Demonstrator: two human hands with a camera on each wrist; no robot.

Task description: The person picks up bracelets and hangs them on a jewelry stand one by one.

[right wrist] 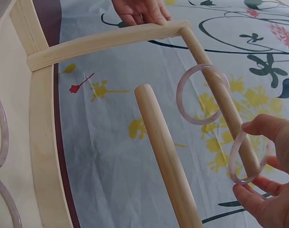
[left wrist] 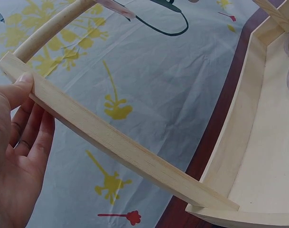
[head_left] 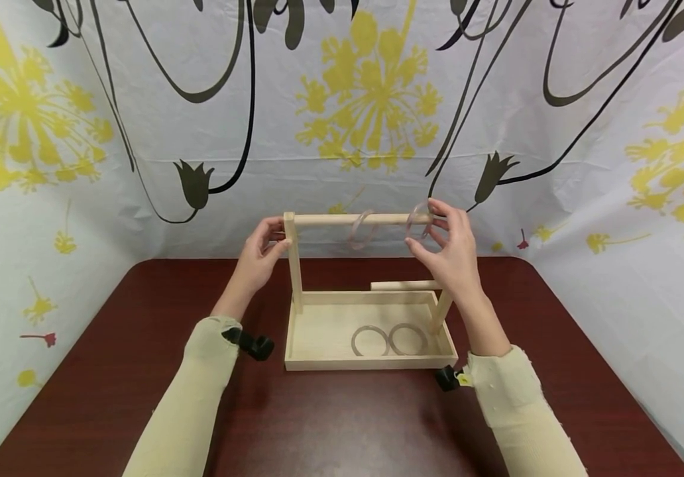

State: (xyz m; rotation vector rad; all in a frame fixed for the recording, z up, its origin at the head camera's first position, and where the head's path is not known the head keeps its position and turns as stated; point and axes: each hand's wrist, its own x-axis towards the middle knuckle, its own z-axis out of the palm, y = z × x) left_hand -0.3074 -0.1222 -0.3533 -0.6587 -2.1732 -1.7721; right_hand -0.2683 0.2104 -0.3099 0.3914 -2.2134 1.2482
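A wooden bangle stand has a left post (left wrist: 111, 135), an upper rod (head_left: 325, 219), a shorter lower rod (right wrist: 161, 142) and a tray base (head_left: 372, 364). My left hand (head_left: 260, 255) grips the top of the left post, thumb on the near face and fingers behind. One pale, translucent bangle (right wrist: 180, 99) hangs around the upper rod. At that rod's right end, my right hand (head_left: 456, 255) pinches a second bangle (right wrist: 233, 159) between thumb and fingers, with the rod passing through it. Two more bangles lie side by side in the tray, a left one (head_left: 353, 341) and a right one (head_left: 427, 341).
The stand is on a dark red-brown table (head_left: 342, 417). Behind it hangs a white cloth (head_left: 282, 132) with yellow and dark plant prints. Black wrist cameras, the left one (head_left: 255, 346) and the right one (head_left: 448, 378), are strapped at the sleeves.
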